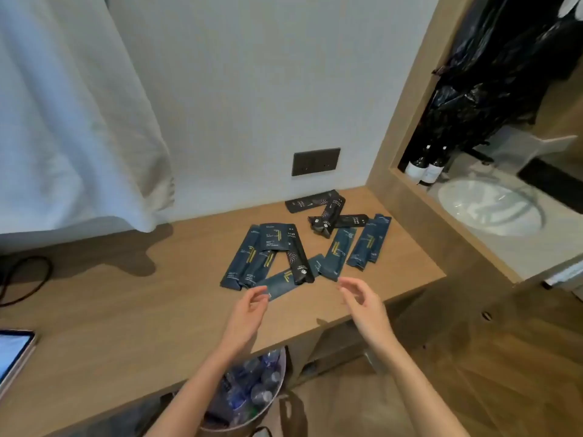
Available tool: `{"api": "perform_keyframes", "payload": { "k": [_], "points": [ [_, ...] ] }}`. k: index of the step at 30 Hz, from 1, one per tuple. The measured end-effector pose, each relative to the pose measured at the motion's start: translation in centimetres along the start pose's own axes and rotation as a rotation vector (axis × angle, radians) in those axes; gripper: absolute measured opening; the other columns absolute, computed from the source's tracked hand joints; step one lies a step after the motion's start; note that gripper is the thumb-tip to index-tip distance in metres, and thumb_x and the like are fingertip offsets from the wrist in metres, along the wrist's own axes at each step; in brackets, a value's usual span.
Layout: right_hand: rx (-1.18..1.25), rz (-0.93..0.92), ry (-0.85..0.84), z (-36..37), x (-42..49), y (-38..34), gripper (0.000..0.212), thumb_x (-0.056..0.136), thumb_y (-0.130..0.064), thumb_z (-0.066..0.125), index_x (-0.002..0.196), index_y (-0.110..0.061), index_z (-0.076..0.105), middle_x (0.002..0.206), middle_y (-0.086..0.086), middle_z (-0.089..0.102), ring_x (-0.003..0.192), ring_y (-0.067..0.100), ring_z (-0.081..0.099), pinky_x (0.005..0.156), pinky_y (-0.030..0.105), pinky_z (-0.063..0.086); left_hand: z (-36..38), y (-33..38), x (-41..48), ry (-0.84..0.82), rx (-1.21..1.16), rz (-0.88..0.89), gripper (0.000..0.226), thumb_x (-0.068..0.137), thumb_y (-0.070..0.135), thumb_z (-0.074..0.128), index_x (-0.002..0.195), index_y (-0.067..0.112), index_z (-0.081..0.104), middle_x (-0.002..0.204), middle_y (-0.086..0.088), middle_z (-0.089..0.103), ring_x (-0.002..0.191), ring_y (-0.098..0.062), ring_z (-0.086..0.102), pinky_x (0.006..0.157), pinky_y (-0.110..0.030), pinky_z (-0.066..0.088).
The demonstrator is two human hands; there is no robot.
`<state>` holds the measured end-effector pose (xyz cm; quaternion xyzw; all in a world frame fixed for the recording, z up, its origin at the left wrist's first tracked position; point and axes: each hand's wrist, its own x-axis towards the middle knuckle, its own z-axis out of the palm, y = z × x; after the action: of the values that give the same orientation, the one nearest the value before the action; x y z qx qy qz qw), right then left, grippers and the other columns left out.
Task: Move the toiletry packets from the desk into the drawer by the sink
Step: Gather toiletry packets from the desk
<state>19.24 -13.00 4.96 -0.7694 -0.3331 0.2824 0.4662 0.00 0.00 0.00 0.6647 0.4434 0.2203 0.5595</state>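
Both hands reach over the near edge of the desk with nothing in them. The left hand has its fingers loosely bent, thumb and fingertips apart. The fingertips lie right at the near end of the nearest packet, a dark blue strip lying slantwise; whether they touch it cannot be told. The right hand is to the right of it, its fingers relaxed and slightly spread. They are just near of the blue packets in the middle of the scatter and apart from them.

Farther out, the toiletry packets lie loose on the desk, toward its right far corner. Several long blue ones lie side by side to the left, with black ones lying across them. Two more blue ones lie to the right. A small heap of black packets sits farthest, close to the wall.

On the wall behind the heap is a dark socket plate. A white curtain hangs at the far left, and a dark cable lies on the desk below it. A screen's corner shows at the near left. Under the desk stands a bin full of plastic bottles. To the right, beyond a wooden partition, are a white sink, two dark bottles and a black plastic bag.
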Motion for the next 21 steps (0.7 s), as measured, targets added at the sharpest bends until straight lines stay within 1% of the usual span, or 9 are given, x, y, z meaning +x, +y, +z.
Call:
{"api": "perform_keyframes", "payload": {
  "k": [1,3,4,6,8,12,14,17,21],
  "points": [
    [-0.042,-0.009,-0.006,0.3,1.4,0.1,0.02,0.098,-0.028,0.049,0.116,-0.031,0.057,0.112,-0.017,0.059,0.104,0.006,0.057,0.079,0.016,0.042,0.1,-0.2,1.2,0.006,0.016,-0.017,0.034,0.097,0.02,0.048,0.131,0.017,0.048,0.122,-0.001,0.058,0.11,-0.014,0.057,0.093,-0.031,0.05],
    [-0.101,0.02,-0.037,0.9,3.9,0.8,0.021,0.099,-0.027,0.049,0.119,-0.028,0.055,0.111,-0.016,0.057,0.106,0.007,0.054,0.075,0.011,0.038,0.4,-0.8,3.3,0.002,0.067,-0.063,0.039,0.097,0.018,0.048,0.135,0.014,0.045,0.127,-0.003,0.056,0.108,-0.012,0.056,0.091,-0.027,0.048],
    [-0.129,0.043,-0.055,1.3,5.0,1.1,0.023,0.099,-0.025,0.048,0.121,-0.026,0.055,0.112,-0.015,0.055,0.107,0.007,0.053,0.074,0.011,0.037,0.5,-1.0,4.3,-0.002,0.102,-0.084,0.041,0.096,0.017,0.049,0.137,0.013,0.044,0.13,-0.005,0.054,0.11,-0.014,0.055,0.092,-0.027,0.047],
    [-0.178,0.059,-0.081,2.0,7.2,2.1,0.026,0.099,-0.023,0.049,0.124,-0.022,0.054,0.115,-0.01,0.055,0.109,0.009,0.052,0.077,0.015,0.037,1.1,-1.7,6.1,-0.011,0.177,-0.103,0.046,0.095,0.017,0.051,0.14,0.012,0.042,0.136,-0.005,0.051,0.121,-0.018,0.052,0.101,-0.032,0.044],
    [-0.213,0.073,-0.103,2.7,9.3,3.3,0.028,0.098,-0.022,0.049,0.126,-0.02,0.054,0.122,-0.006,0.057,0.107,0.008,0.052,0.08,0.018,0.037,1.6,-2.1,7.5,-0.003,0.242,-0.114,0.05,0.093,0.019,0.054,0.141,0.014,0.041,0.14,-0.004,0.05,0.126,-0.017,0.048,0.106,-0.036,0.041],
    [-0.341,0.058,-0.174,4.1,13.2,4.7,0.032,0.097,-0.023,0.05,0.129,-0.021,0.052,0.13,-0.003,0.054,0.102,0.009,0.054,0.088,0.026,0.044,2.8,-2.9,9.7,0.041,0.427,-0.111,0.055,0.087,0.025,0.059,0.139,0.017,0.045,0.138,-0.001,0.053,0.125,-0.017,0.05,0.105,-0.037,0.041],
    [-0.395,0.034,-0.214,5.0,15.1,5.1,0.031,0.096,-0.024,0.051,0.127,-0.022,0.053,0.128,-0.001,0.054,0.107,0.014,0.058,0.093,0.034,0.048,3.4,-3.2,10.6,0.049,0.49,-0.119,0.058,0.083,0.027,0.061,0.138,0.018,0.046,0.136,-0.001,0.055,0.123,-0.019,0.05,0.105,-0.037,0.041],
    [-0.44,0.036,-0.278,6.4,17.6,5.5,0.036,0.093,-0.029,0.055,0.129,-0.023,0.051,0.129,0.0,0.052,0.117,0.02,0.055,0.098,0.042,0.047,4.3,-3.6,11.3,0.068,0.546,-0.133,0.06,0.08,0.027,0.063,0.137,0.015,0.049,0.133,-0.003,0.058,0.122,-0.021,0.052,0.105,-0.033,0.04],
    [-0.446,0.102,-0.295,7.9,19.8,5.8,0.053,0.087,-0.033,0.063,0.135,-0.022,0.044,0.132,0.004,0.048,0.123,0.024,0.047,0.099,0.04,0.043,5.2,-4.0,12.1,0.059,0.671,-0.152,0.059,0.084,0.027,0.062,0.14,0.019,0.044,0.138,0.001,0.05,0.124,-0.021,0.042,0.105,-0.028,0.028]
  ]
}}
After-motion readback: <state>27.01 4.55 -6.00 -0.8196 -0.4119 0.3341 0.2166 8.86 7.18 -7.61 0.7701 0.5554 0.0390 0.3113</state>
